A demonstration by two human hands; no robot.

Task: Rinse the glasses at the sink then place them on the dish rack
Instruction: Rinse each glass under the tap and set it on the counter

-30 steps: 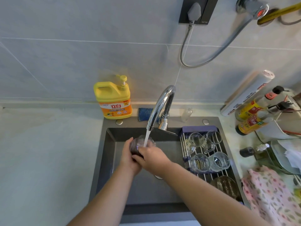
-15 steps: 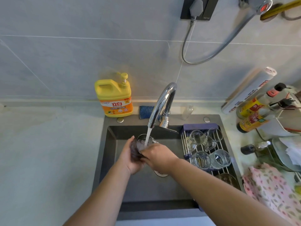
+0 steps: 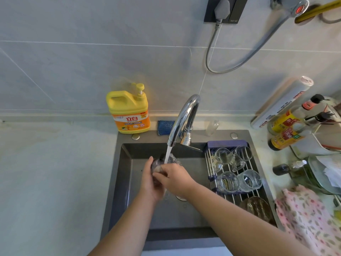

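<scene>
Over the dark sink [image 3: 127, 182], water runs from the chrome faucet [image 3: 184, 119] onto a clear glass [image 3: 171, 159]. My left hand [image 3: 150, 182] grips the glass from the left and below. My right hand [image 3: 175, 179] holds it from the right, fingers curled over its side. Most of the glass is hidden by both hands. A metal dish rack [image 3: 254, 193] spans the right part of the sink and holds several clear glasses, among them a ribbed one [image 3: 249, 180], plus a brown glass dish [image 3: 256, 206] at its near end.
A yellow detergent bottle [image 3: 129, 109] and a blue sponge [image 3: 165, 127] stand behind the sink. Sauce bottles [image 3: 287, 130], a foil roll [image 3: 282, 102], plates and a pink floral cloth [image 3: 310, 218] crowd the right counter. Pale counter [image 3: 55, 172] lies to the left.
Both hands stay under the water stream with the glass; they have shifted slightly on it, and the camera view has drifted a little.
</scene>
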